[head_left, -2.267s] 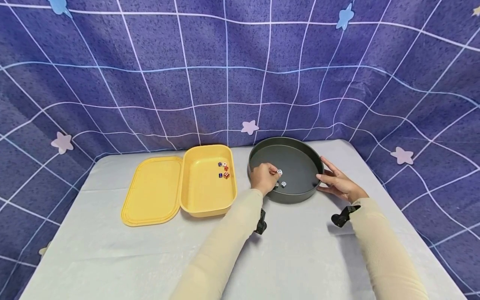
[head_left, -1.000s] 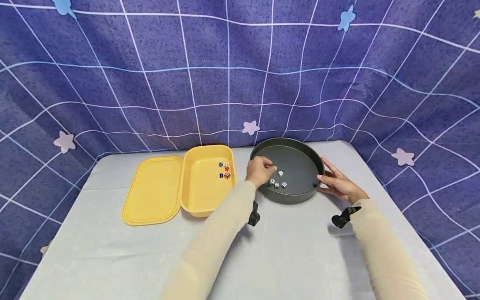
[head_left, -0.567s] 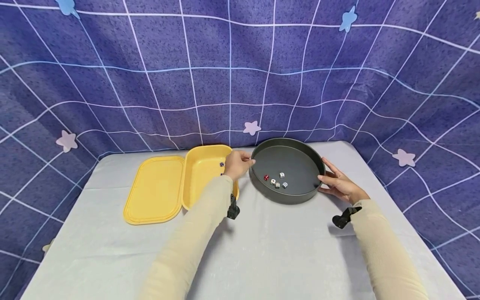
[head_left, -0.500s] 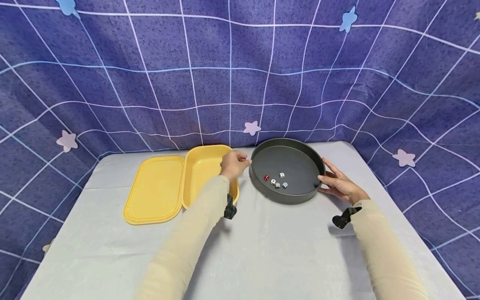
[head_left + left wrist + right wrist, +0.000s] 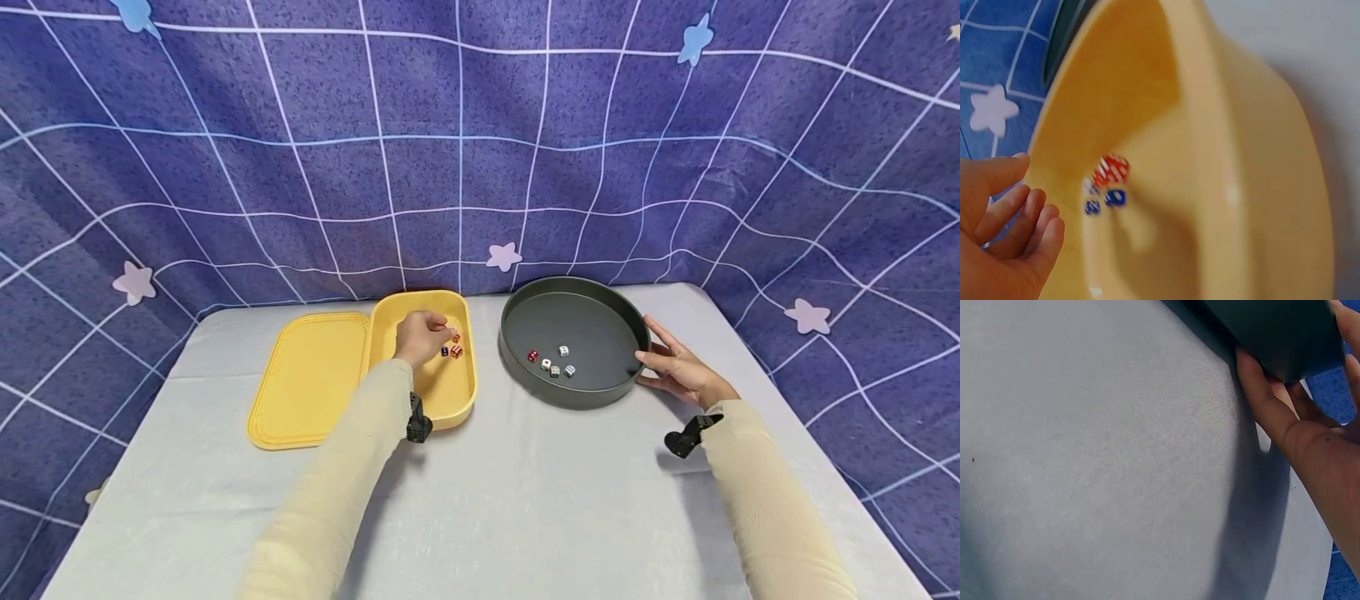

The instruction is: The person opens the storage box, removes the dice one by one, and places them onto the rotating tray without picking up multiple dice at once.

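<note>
My left hand (image 5: 420,337) hovers over the yellow rectangular container (image 5: 442,396), its fingers loosely bent and holding nothing. In the left wrist view, thumb and fingertips stand apart, just beside the dice on the container's floor. These dice include a large red die (image 5: 457,352), a blue die (image 5: 1115,198) and a small white die (image 5: 1091,186), partly blurred. At right, my right hand (image 5: 682,371) holds the edge of the round dark pan (image 5: 592,325), thumb at the rim and fingers along the outer side. Inside the pan lie a red die (image 5: 533,356) and several white dice (image 5: 564,351).
A flat yellow lid (image 5: 311,375) lies left of the container, beside it. Pan and container stand near the back edge of the table with its pale cloth (image 5: 540,500). Behind rises a blue gridded curtain (image 5: 420,175).
My left hand let go of a white die in the pan, then moved left to the yellow container. A red die and more white dice now show in the pan. My right hand has stayed put.
</note>
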`<state>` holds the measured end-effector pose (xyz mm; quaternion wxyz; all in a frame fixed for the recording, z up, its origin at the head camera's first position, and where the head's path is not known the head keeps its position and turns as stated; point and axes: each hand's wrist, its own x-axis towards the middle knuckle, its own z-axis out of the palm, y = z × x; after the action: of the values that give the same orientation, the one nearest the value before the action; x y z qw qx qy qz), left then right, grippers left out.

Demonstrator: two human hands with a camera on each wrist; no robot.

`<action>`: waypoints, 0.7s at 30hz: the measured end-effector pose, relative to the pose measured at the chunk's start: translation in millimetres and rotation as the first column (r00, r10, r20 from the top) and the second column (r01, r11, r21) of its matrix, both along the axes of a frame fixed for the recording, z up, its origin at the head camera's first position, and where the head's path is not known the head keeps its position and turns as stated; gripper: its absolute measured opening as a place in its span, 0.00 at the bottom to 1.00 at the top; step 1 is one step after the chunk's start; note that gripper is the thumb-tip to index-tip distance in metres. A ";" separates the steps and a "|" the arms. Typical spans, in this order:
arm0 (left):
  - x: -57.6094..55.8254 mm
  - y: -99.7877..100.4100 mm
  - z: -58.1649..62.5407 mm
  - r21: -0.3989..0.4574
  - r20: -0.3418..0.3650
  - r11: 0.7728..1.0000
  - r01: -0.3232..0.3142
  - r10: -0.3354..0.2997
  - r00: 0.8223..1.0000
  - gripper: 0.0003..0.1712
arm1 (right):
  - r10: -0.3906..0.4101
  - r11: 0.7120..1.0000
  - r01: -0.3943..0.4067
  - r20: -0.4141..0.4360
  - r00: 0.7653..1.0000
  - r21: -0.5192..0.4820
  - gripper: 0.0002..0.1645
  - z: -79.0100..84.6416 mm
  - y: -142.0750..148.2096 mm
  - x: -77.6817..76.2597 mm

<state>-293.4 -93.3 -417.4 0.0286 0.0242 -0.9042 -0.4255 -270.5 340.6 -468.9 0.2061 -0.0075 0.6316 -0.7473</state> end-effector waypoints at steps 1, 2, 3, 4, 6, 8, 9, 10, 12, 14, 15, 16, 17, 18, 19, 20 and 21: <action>0.2 -3.3 -2.2 -0.013 0.005 1.000 -0.002 0.002 1.000 0.15 | 0.000 1.000 0.000 0.000 1.000 0.001 0.50 -0.2 -0.1 -0.1; 0.6 -6.2 -4.1 -0.020 0.015 1.000 -0.005 0.005 1.000 0.15 | -0.002 1.000 0.002 0.002 1.000 0.001 0.50 -0.3 -0.1 -0.1; 0.7 -8.8 -6.0 -0.028 0.026 1.000 -0.009 0.010 1.000 0.15 | -0.001 1.000 0.001 0.001 1.000 0.000 0.50 -0.5 0.1 -0.1; 0.9 -11.2 -7.8 -0.036 0.038 0.999 -0.013 0.015 0.999 0.16 | -0.004 1.000 0.004 0.004 1.000 -0.002 0.50 -0.5 0.2 0.1; 1.6 -15.0 -11.0 -0.041 0.068 0.999 -0.023 0.026 0.997 0.16 | -0.002 1.000 0.002 -0.001 1.000 0.001 0.50 -0.7 0.6 0.4; 1.7 -17.1 -14.4 -0.039 0.100 0.999 -0.033 0.037 0.994 0.17 | -0.001 1.000 0.001 -0.004 1.000 0.006 0.50 -0.7 1.2 0.8; 1.7 -17.9 -16.2 -0.038 0.114 0.999 -0.038 0.042 0.993 0.17 | -0.001 1.000 0.001 -0.004 1.000 0.007 0.50 -0.7 1.5 0.9; 1.6 -18.3 -17.9 -0.037 0.127 0.998 -0.043 0.048 0.991 0.17 | -0.001 1.000 0.001 -0.004 1.000 0.009 0.50 -0.5 1.5 1.1; 1.3 -18.5 -21.3 -0.035 0.151 0.998 -0.052 0.057 0.987 0.17 | 0.000 1.000 0.000 -0.003 1.000 0.013 0.50 -0.4 1.6 1.2; 1.0 -18.1 -24.4 -0.031 0.169 0.998 -0.058 0.062 0.984 0.16 | 0.001 1.000 -0.001 -0.003 1.000 0.012 0.50 -0.2 1.8 1.1; 0.9 -17.8 -25.9 -0.030 0.174 0.998 -0.059 0.063 0.983 0.16 | 0.002 1.000 -0.002 -0.003 1.000 0.013 0.50 -0.1 1.8 1.1; 0.8 -17.2 -27.2 -0.030 0.177 0.998 -0.060 0.064 0.982 0.16 | 0.005 1.000 -0.005 -0.005 1.000 0.016 0.49 -0.1 1.9 0.9; 0.7 -16.6 -28.4 -0.028 0.179 0.998 -0.060 0.065 0.982 0.16 | 0.009 1.000 -0.008 -0.006 1.000 0.019 0.49 -0.2 2.2 0.7; 0.6 -15.9 -29.4 -0.028 0.180 0.998 -0.061 0.066 0.982 0.15 | 0.011 1.000 -0.011 -0.008 1.000 0.020 0.49 -0.3 2.3 0.5; 0.5 -15.1 -30.3 -0.028 0.181 0.998 -0.063 0.067 0.981 0.15 | 0.014 1.000 -0.013 -0.009 1.000 0.021 0.49 -0.4 2.4 0.2; 0.4 -14.3 -31.0 -0.028 0.182 0.998 -0.063 0.067 0.981 0.15 | 0.016 1.000 -0.016 -0.010 1.000 0.021 0.49 -0.5 2.5 0.0; 0.2 -13.5 -31.6 -0.028 0.185 0.998 -0.064 0.068 0.980 0.15 | 0.017 1.000 -0.017 -0.011 1.000 0.019 0.49 -0.7 2.5 -0.3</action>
<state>-293.2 -106.8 -449.0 -0.0414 0.0934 -0.9062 -0.4104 -270.8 343.1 -469.5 0.2091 -0.0150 0.6395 -0.7396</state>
